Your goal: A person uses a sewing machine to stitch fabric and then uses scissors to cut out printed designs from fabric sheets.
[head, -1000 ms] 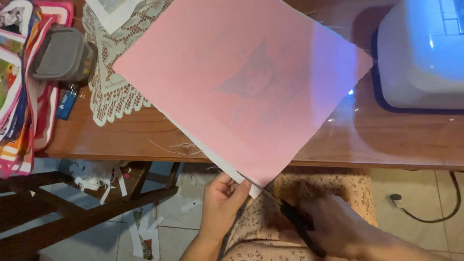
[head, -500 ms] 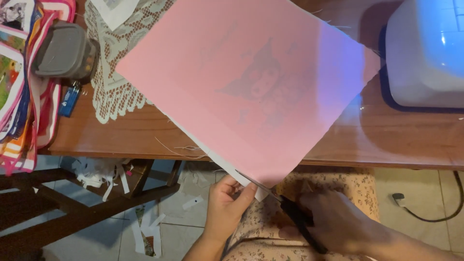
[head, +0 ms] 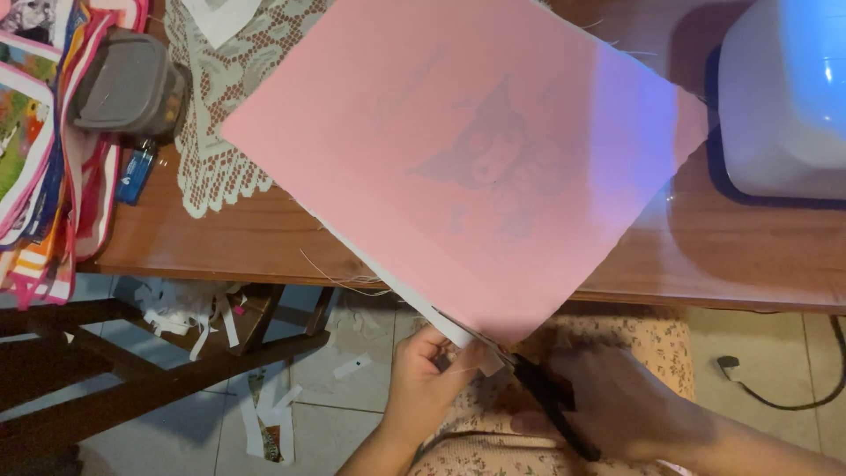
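**Scissors at the lower corner of the pink sheet**

Your left hand point(head: 423, 383) is pinching the lower corner of the pink paper sheet point(head: 467, 167) between thumb and fingers, right where a white strip point(head: 414, 304) is running along the sheet's lower-left edge. Your right hand point(head: 621, 401) is gripping the black scissors point(head: 551, 401), fingers closed around the handles, with the blades pointing up-left and meeting the same corner just beside your left thumb. The blade tips are blurred, so you cannot tell how far they are parted.

Under your hands, your lap in floral fabric point(head: 608, 339) is filling the bottom of the view. To the left, paper scraps point(head: 264, 414) are lying on the tiled floor among the dark wooden chair legs point(head: 167, 370).

The sheet is slanting up and away from you over the edge of the wooden table point(head: 220, 242), hiding much of the tabletop. A faint cartoon figure is showing through the paper. Behind its left side a white lace doily point(head: 216, 150) is lying on the table; beyond that sit a blue lighter point(head: 134, 172), a grey pouch point(head: 128, 79) and a stack of colourful bags point(head: 35, 150), cut off at the left edge. At the far right a white machine point(head: 784, 97) on a dark blue base is glowing blue and is cut off by the frame; a black cable point(head: 775, 388) is trailing on the floor below.

Compared with half a second ago, the sheet is sitting slightly further right, and your hands are staying at its corner.
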